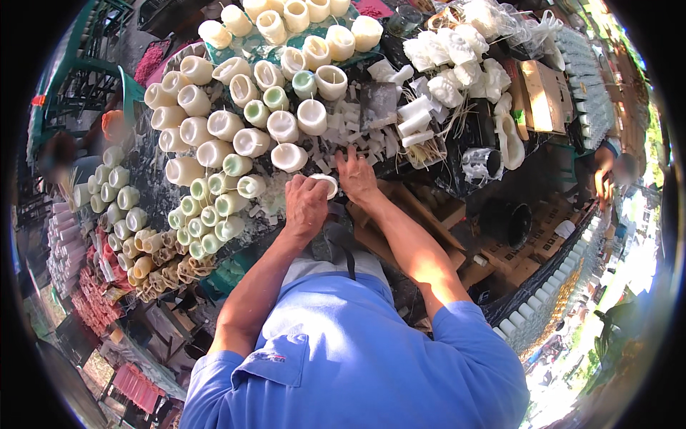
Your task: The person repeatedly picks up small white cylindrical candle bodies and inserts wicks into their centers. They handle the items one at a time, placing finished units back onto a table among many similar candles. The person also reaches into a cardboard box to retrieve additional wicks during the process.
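My left hand [306, 206] is closed around a short white candle [327, 185] at the table's near edge, and its fingers cover part of it. Just to the right, my right hand [356, 176] lies over a pile of whitish wax chunks [350, 127], fingers stretched forward and somewhat apart. Nothing shows in its grip. A cream cup-shaped candle [289, 157] stands beyond my left hand. Many more cream candles [251, 142] with wicks crowd the table, some with pale green insides, such as the small candle [237, 165] to the left.
White moulded wax pieces [451, 53] heap up at the far right, near a cardboard box [541, 96]. Below the table's right side sit open cartons [418, 214] and a black bucket [505, 220]. Another person's hand [604, 182] shows at the right. Pink sticks [95, 300] lie at the left.
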A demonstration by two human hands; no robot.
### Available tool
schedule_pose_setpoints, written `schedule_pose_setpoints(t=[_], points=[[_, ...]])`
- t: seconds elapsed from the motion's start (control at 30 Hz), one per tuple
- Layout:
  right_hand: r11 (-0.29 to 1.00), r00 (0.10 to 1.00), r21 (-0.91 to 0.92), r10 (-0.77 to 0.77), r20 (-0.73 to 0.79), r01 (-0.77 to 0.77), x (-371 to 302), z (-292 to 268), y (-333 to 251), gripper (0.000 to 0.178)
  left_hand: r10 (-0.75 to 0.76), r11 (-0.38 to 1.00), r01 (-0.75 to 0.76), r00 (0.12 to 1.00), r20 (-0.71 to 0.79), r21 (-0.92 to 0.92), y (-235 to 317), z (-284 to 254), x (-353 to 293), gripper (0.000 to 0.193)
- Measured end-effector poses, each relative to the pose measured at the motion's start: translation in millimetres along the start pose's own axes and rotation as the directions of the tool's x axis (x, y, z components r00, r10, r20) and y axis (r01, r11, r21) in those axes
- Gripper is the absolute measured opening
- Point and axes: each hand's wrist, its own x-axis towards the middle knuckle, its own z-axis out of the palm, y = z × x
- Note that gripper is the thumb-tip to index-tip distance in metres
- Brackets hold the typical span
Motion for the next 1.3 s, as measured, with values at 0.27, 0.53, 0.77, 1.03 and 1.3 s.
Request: schedule_pose_setpoints(t=[0.27,0.53,0.77,1.03,1.3], points=[[0.986,0.999,0.165,-0.033,-0.036,0.039,0,3,14,0.060,-0.023,0.997,0.014,0.994,-0.107,-0.076,-11,-11,-11,0.012],[0.986,0.988,0.070,0.150,0.019,-0.151,15,7,-10,0.039,-0.126,0.971,0.104,0.988,-0.094,-0.213,0,-12,-20,0.011],[0.998,0.998,0.015,-0.065,-0.010,0.065,14,-3,-5,0.034,-0.084,0.979,0.058,0.988,-0.131,-0.194,-7,-13,-19,0.009],[0.991,0.986,-0.025,-0.136,-0.093,0.135,15,10,3,0.035,-0.054,0.971,0.032,0.995,-0.088,-0.236,-16,-21,-19,0.011],[0.843,0.998,0.537,0.039,-0.041,-0.011,-18,-99,-18,0.040,0.012,0.962,-0.028,0.998,-0.060,-0.271,-33,-28,-14,0.012]])
